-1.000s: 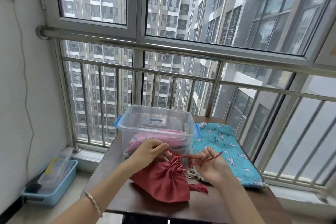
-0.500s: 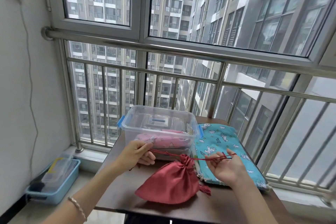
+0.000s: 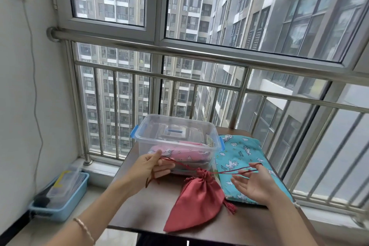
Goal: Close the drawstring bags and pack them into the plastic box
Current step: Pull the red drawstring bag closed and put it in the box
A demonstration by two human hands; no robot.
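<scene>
Fingers (image 3: 163, 167) of our left hand (image 3: 148, 168) are pinching one end of the red cord (image 3: 229, 171), thumb pressing it down; the fingers (image 3: 239, 182) of our right hand (image 3: 253, 183) are spreading loose, palm up, with the other end of the cord lying across the raised forefinger and no pinch that we can make out; the red drawstring bag (image 3: 197, 199) is lying on the table (image 3: 139, 205) between the two sets of fingers and nearer to us, its mouth bunching where the cord is running taut; we are judging this as the closing step for this bag, nearly done; the next move is calling for a proper grip on the bag and a lift into the plastic box (image 3: 145, 146), standing just beyond our left fingers with a pink bag (image 3: 179, 153) already inside; a teal bag (image 3: 243, 154) is lying flat under and beyond our right fingers, and we cannot tell whether its mouth is drawn; the box's other contents are blurring behind its wall
</scene>
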